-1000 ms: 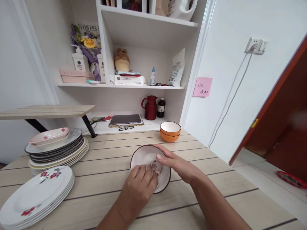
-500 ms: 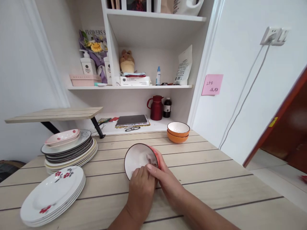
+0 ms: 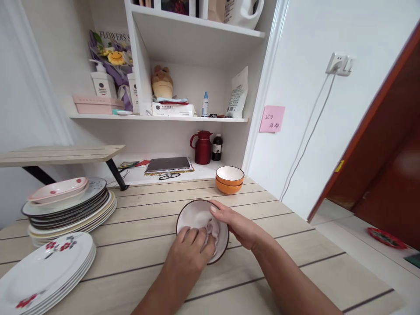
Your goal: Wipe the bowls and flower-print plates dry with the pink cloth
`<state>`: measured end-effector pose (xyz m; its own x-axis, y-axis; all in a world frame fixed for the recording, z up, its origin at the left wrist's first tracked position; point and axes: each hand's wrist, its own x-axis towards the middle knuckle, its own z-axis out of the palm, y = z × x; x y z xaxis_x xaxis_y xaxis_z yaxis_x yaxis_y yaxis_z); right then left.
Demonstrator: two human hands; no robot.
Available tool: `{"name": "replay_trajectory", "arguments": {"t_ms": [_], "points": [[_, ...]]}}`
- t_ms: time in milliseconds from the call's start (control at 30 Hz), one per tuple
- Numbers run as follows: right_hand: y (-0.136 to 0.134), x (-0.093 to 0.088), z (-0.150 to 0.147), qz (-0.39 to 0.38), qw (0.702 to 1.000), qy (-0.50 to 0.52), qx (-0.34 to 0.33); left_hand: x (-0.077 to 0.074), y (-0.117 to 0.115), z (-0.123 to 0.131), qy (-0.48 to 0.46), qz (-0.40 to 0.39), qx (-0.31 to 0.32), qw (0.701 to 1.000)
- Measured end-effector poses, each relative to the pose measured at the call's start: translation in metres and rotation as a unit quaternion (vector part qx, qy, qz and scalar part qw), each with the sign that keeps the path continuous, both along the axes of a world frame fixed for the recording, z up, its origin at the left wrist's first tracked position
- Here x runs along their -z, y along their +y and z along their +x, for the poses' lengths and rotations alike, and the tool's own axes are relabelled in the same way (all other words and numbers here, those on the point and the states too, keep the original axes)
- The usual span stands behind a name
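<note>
A white-lined bowl (image 3: pixel 194 214) with a dark rim is tilted toward me over the wooden table. My right hand (image 3: pixel 234 221) grips its right rim, thumb on the inner edge and fingers behind, out of sight. Inside the bowl, my left hand (image 3: pixel 192 251) presses a crumpled pale cloth (image 3: pixel 212 231) against the inner wall. The cloth shows between and beside the fingers. Behind the bowl stand two stacked orange bowls (image 3: pixel 229 187), apart from both hands.
At left are a stack of white plates with red flowers (image 3: pixel 49 267) and a taller plate stack (image 3: pixel 68 218) topped by a pink-dotted dish (image 3: pixel 59 191). A small raised shelf (image 3: pixel 62 154) overhangs there. Farther back are a laptop (image 3: pixel 169 164), glasses (image 3: pixel 169 176) and a red jug (image 3: pixel 203 148).
The bowl has turned to face up more, hiding its red outside. My left hand has opened out from a fist deeper into the bowl, revealing more cloth. The view has shifted right.
</note>
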<state>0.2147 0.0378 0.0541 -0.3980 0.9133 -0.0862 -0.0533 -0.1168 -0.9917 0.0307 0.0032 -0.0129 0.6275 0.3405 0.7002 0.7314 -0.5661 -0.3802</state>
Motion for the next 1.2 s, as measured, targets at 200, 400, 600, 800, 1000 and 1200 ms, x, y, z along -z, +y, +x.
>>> {"name": "replay_trajectory", "arguments": {"t_ms": [200,400,600,800,1000,1200], "points": [[0.000,-0.001,0.006,-0.005,0.999,0.010,-0.033,-0.002,-0.004,-0.003,-0.002,0.045,0.001,0.999],[-0.011,-0.004,-0.016,0.001,0.986,0.154,-0.059,0.001,-0.003,-0.004,-0.043,0.035,-0.042,0.998],[-0.015,0.004,-0.037,0.005,0.975,0.222,-0.016,0.004,-0.001,-0.001,-0.082,0.016,-0.066,0.994],[-0.023,0.015,-0.058,0.023,0.969,0.247,0.001,0.000,-0.001,-0.002,-0.181,-0.016,-0.117,0.976],[-0.031,0.024,-0.070,0.035,0.985,0.168,0.004,0.001,-0.003,-0.001,-0.172,-0.032,-0.099,0.980],[-0.029,0.028,-0.073,-0.019,0.983,0.172,0.063,0.003,-0.003,0.003,-0.119,-0.005,-0.112,0.986]]}}
